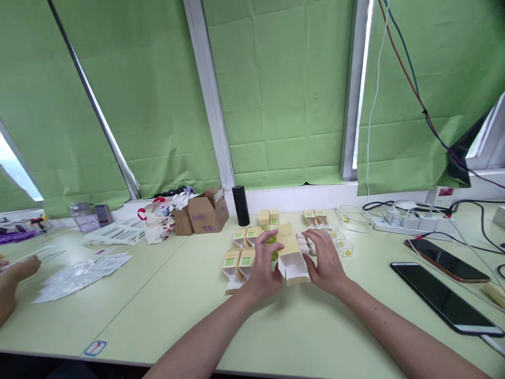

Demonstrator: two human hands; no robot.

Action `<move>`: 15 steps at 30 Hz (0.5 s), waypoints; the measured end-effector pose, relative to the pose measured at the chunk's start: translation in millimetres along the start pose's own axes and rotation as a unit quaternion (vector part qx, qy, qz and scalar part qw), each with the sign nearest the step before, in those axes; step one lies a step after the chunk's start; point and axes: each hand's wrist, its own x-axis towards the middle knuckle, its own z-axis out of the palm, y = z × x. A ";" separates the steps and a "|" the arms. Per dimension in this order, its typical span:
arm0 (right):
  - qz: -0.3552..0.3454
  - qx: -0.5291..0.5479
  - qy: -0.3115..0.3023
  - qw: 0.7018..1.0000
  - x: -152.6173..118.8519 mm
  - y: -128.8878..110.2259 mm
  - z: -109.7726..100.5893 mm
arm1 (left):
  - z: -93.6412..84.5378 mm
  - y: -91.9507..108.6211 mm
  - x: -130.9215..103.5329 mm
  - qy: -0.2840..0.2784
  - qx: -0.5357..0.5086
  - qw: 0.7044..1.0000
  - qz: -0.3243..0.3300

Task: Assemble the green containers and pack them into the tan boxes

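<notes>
Between my hands is a small pale-yellow cardboard box (289,243), its white-lined end open toward me. My left hand (265,266) grips its left side, with the thumb low and the fingers above. Partly hidden behind those fingers is something bright green. My right hand (325,260) curls against the box's right side, thumb at the lower edge. To the left, several similar boxes (231,259) with green squares stand in rows, flaps open. Small white round items (312,247) sit beside my right fingers, and clear plastic pieces with yellow centres (346,248) lie just past them.
Behind stand more small boxes (315,217), a black cylinder (240,205) and a brown carton (208,210). Two phones (445,295) and a power strip (406,225) with cables occupy the right. Flat plastic packets (84,273) and another person's hand (21,271) are at left.
</notes>
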 end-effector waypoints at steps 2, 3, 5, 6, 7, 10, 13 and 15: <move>0.001 0.002 0.001 1.000 0.4 -1.0 -0.5 | -0.9 1.9 2.2 0.001 -0.040 0.999 -0.030; 0.002 0.003 0.000 1.000 0.5 -1.5 -0.7 | -0.6 2.3 2.9 0.005 -0.059 0.997 -0.050; 0.005 0.006 0.000 1.000 0.5 -2.3 -0.7 | 1.6 1.8 3.5 0.024 -0.105 0.989 -0.104; 0.007 0.007 0.001 1.000 0.3 -2.7 -0.5 | 3.4 1.1 3.5 0.034 -0.136 0.981 -0.138; 0.010 0.010 0.003 1.000 0.1 -3.1 -0.1 | 5.4 0.1 3.6 0.043 -0.171 0.969 -0.172; 0.026 0.025 0.009 0.999 -0.4 -4.3 1.0 | 10.4 -2.9 5.3 0.065 -0.285 0.924 -0.249; 0.044 0.050 0.005 0.998 -0.5 -5.4 1.7 | 11.6 -5.1 7.9 0.086 -0.353 0.886 -0.287; 0.049 0.066 -0.002 0.997 -0.4 -6.0 1.7 | 10.9 -5.9 8.8 0.090 -0.369 0.872 -0.308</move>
